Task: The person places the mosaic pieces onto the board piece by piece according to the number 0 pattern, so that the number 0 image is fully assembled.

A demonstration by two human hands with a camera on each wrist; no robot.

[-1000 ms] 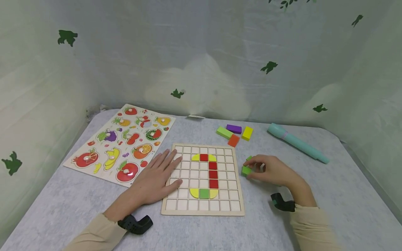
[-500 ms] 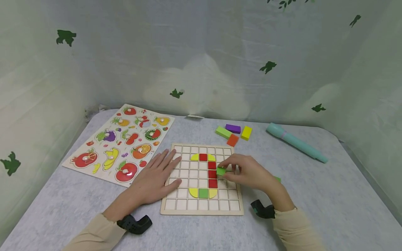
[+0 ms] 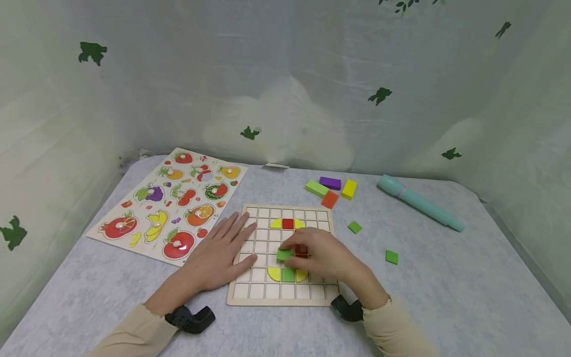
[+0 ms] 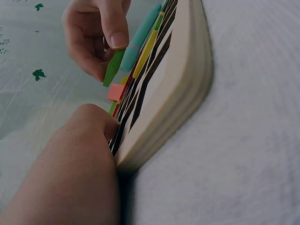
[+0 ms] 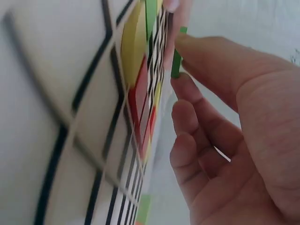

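Observation:
My right hand (image 3: 330, 255) pinches a green square tile (image 3: 283, 255) between thumb and fingertips. In the right wrist view the tile (image 5: 176, 61) is held edge-on, apart from the grid. Below it lies the wooden grid board (image 3: 254, 302). Seated in its cells are red tiles (image 3: 288, 224), a green tile (image 3: 287, 275) and yellow quarter-round pieces (image 3: 274, 273); my right hand covers part of the red column. My left hand (image 3: 220, 260) lies flat, fingers spread, across the board's left edge.
Two loose green tiles (image 3: 392, 257) lie right of the board. Behind it are purple (image 3: 330, 183), yellow (image 3: 349, 189), orange (image 3: 330, 199) and light green (image 3: 316, 188) blocks. A teal pen-shaped object (image 3: 419, 202) lies back right, a fruit puzzle board (image 3: 147, 206) at left.
My right hand has taken the green tile from the table right of the board and carried it left over the grid. Two green tiles it had hidden now show. The left hand stays put.

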